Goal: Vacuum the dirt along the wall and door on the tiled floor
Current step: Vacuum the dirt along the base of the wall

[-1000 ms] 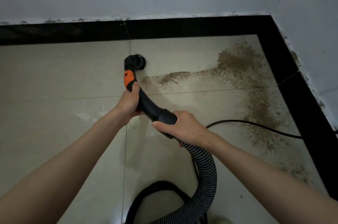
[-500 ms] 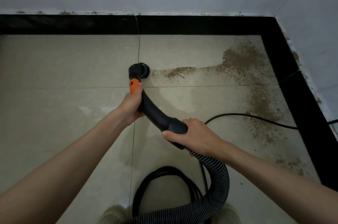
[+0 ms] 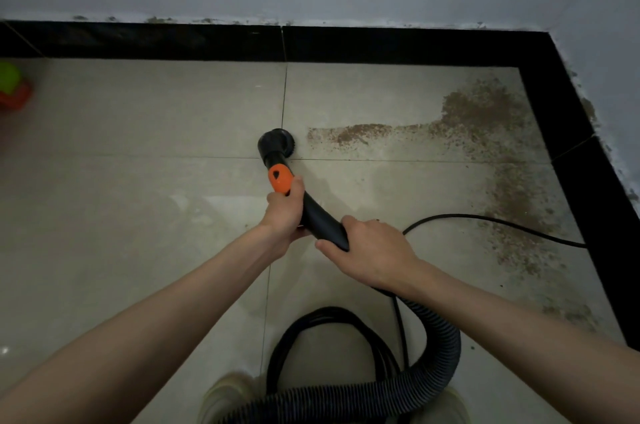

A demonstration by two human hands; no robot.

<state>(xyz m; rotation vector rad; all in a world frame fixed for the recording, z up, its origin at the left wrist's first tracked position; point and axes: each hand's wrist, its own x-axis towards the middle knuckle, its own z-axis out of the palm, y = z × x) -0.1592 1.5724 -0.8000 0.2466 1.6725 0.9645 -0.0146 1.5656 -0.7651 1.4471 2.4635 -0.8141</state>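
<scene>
A black vacuum wand (image 3: 317, 212) with an orange slider (image 3: 280, 177) ends in a round brush nozzle (image 3: 276, 143) set on the beige tiled floor (image 3: 138, 181). My left hand (image 3: 284, 212) grips the wand just below the orange part. My right hand (image 3: 367, 252) grips the wand's lower end, where the ribbed hose (image 3: 436, 354) joins. A streak of brown dirt (image 3: 360, 134) starts just right of the nozzle and widens into a patch (image 3: 485, 108) in the corner, then runs down along the right skirting (image 3: 519, 233).
Black skirting (image 3: 173, 42) lines the grey back wall and the right wall (image 3: 571, 146). A black power cord (image 3: 491, 222) crosses the dirt at right and coils by my feet (image 3: 332, 326). A green and red object (image 3: 12, 87) sits at the far left edge.
The nozzle has drawn back toward me along the tile and the left end of the dirt streak is gone. My view has shifted, showing more floor at left.
</scene>
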